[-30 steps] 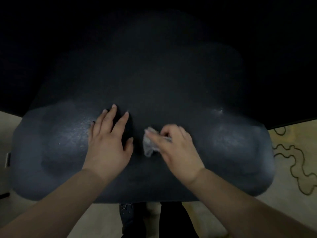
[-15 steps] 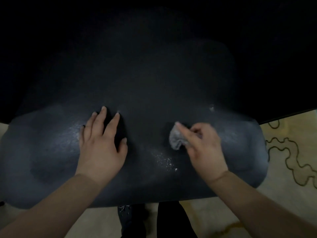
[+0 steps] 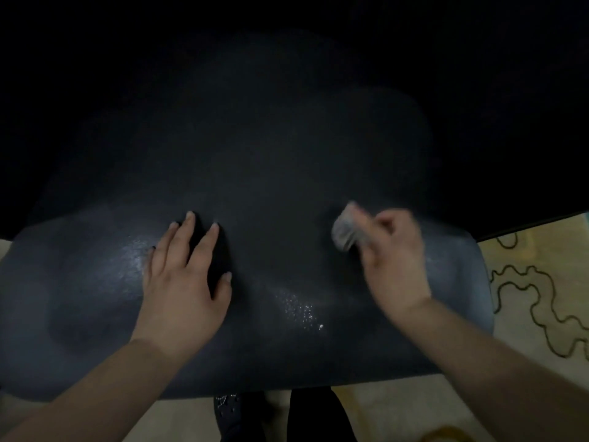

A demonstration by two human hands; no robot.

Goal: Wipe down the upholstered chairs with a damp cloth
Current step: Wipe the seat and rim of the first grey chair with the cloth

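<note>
Dim room, beige carpet (image 3: 522,406) with dark squiggly pattern

A dark upholstered chair seat (image 3: 255,173) fills most of the view. The left hand (image 3: 183,282) lies flat on the seat, fingers (image 3: 204,240) straight and spread, toward its left side. The right hand (image 3: 395,266), blurred, grips a small crumpled grey cloth (image 3: 345,231) against the seat's right part. Tiny bright specks (image 3: 299,309) glisten on the seat between the hands. A pale carpet (image 3: 538,301) with dark squiggly lines lies right of the seat.

The right hand (image 3: 393,263) has carried the cloth (image 3: 345,229) rightward across the chair (image 3: 287,161).
</note>
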